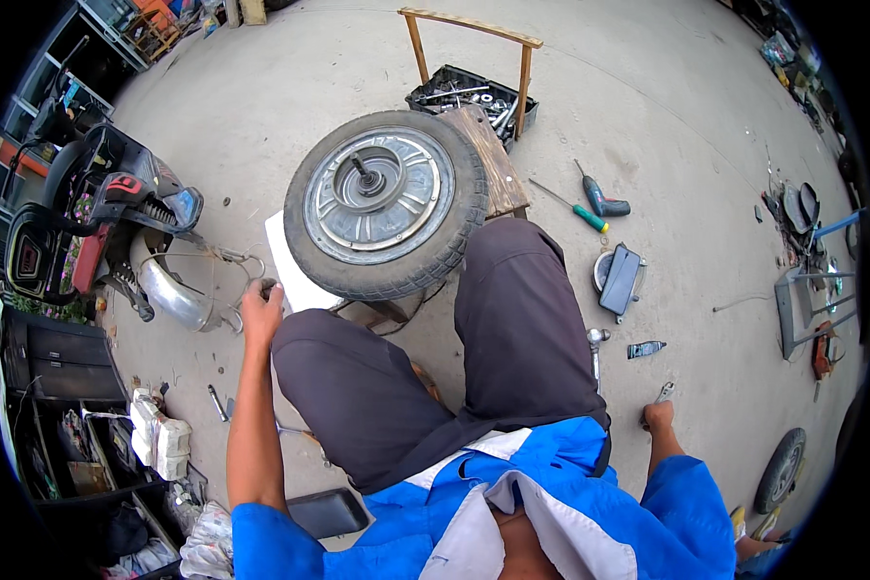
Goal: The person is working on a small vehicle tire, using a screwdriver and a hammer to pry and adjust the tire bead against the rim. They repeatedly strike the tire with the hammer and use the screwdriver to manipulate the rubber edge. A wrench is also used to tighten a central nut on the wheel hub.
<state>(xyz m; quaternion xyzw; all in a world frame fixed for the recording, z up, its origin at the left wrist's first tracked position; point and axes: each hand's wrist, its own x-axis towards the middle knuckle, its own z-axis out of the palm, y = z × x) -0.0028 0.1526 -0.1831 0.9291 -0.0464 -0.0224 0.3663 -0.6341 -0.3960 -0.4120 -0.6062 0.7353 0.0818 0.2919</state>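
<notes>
A wheel with a black tyre (309, 246) and a grey metal hub motor (387, 208) lies tilted in front of my knees, its axle pointing up. It rests on a wooden stand (493, 164), and a white sheet (280, 256) shows under its left side. My left hand (262, 302) is beside that sheet with curled fingers; anything in them is too small to make out. Low at my right side, my right hand (658, 416) is closed around a grey metal hand tool (666, 391). Only the tool's jaw-like end shows, so its exact kind is unclear.
A black toolbox (425, 97) with a wooden handle stands beyond the wheel. To the right lie a green screwdriver (590, 217), a power drill (604, 200), a dark box (620, 280), a hammer (597, 338) and a tube (646, 349). A scooter (116, 203) stands left.
</notes>
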